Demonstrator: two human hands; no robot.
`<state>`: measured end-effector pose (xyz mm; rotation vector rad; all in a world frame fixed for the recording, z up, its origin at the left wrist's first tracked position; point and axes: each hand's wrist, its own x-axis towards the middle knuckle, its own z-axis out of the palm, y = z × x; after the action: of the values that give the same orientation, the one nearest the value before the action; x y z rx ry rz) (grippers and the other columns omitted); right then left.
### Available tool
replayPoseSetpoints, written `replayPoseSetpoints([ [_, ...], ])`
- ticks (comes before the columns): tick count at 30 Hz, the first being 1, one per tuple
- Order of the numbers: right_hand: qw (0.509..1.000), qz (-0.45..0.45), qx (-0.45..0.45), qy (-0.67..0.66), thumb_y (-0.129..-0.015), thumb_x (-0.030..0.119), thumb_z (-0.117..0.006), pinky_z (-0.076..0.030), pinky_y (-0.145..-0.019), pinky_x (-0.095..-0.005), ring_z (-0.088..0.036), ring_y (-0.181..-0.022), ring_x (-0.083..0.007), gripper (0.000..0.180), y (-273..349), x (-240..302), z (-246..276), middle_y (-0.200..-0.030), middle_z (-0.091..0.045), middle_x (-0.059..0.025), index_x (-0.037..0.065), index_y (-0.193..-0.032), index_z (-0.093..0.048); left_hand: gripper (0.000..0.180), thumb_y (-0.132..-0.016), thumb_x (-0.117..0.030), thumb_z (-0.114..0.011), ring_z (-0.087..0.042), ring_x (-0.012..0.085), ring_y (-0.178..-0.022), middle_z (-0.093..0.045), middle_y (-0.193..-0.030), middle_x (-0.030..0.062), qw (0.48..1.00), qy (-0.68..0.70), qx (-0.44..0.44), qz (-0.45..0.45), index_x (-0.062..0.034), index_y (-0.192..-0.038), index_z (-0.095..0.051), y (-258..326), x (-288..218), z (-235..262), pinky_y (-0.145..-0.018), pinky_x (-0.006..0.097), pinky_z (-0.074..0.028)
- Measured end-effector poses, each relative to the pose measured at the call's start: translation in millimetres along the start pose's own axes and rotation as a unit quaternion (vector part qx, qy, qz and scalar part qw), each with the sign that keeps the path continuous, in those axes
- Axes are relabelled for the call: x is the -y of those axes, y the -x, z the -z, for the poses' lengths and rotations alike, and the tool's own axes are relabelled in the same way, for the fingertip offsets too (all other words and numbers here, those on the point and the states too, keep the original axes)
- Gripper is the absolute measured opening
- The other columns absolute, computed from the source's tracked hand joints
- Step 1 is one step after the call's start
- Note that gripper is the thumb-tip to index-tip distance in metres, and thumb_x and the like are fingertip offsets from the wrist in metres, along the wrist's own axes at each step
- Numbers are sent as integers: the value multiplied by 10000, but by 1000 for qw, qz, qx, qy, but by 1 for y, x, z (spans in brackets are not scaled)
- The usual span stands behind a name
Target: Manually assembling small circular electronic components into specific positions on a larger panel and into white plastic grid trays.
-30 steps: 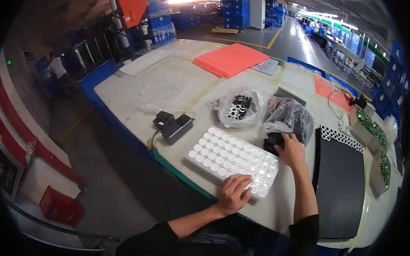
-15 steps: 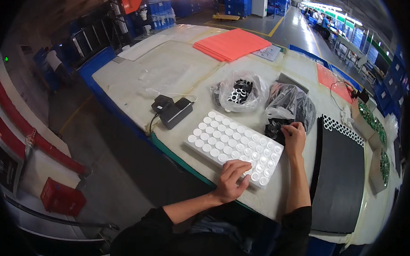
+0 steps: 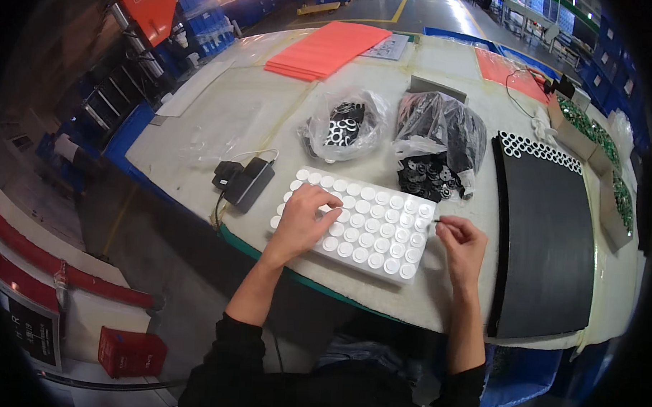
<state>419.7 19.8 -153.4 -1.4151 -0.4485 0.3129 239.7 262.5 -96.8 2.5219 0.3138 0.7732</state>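
A white block or tray [image 3: 391, 280] carries rows of round white caps [image 3: 376, 260]. Over its left part is my left hand [image 3: 302, 220], thumb and forefinger curled close together at one of the caps; whether they grip it is hard to see. My right hand [image 3: 464, 245] is just off the tray's right end, thumb and forefinger pinching a small dark piece [image 3: 438, 221]. Beyond the tray, black flat ring-like parts [image 3: 429, 178] spill from a clear plastic bag [image 3: 443, 125]. Another clear bag [image 3: 371, 133] holds black and white rings [image 3: 341, 131].
A black sheet stack [image 3: 545, 247] with white rings [image 3: 539, 152] along its far end lies right. Boxes of green circuit boards [image 3: 587, 130] stand farther right. A black power adapter [image 3: 249, 183] sits left. Orange-pink sheets [image 3: 324, 49] lie at the back.
My right hand has left the black parts and come nearer, to the tray's right end, with a small dark piece. My left hand has shifted left along the tray. The view has also turned.
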Motion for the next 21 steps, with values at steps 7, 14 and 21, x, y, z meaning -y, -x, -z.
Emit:
replayPoseSetpoints([
  [7, 998, 52, 5, 44, -825, -43, -706, -533, -782, -251, -640, -868, -114, 146, 22, -10, 5, -976, -662, -60, -28, -969, -689, 119, -788, -113, -729, -592, 245, -795, -673, -798, 79, 997, 18, 64, 42, -34, -877, -722, 3, 5, -12, -736, 356, -471],
  [14, 998, -8, 3, 55, -805, -53, -701, -530, -802, -257, -648, -873, -119, 248, 24, -6, 5, -943, -666, -59, -21, -1046, -655, 149, -784, -158, -745, -579, 246, -796, -638, -788, 72, 996, -41, 62, -40, -42, -871, -712, -22, -3, -26, -739, 365, -463],
  [21, 998, 8, -6, 67, -813, -38, -712, -529, -796, -254, -652, -856, -115, 237, 26, 1, 4, -918, -679, -62, -27, -1043, -656, 142, -770, -180, -740, -598, 276, -792, -627, -779, 82, 983, -126, 131, -39, -46, -796, -698, -35, -11, -35, -724, 390, -481],
])
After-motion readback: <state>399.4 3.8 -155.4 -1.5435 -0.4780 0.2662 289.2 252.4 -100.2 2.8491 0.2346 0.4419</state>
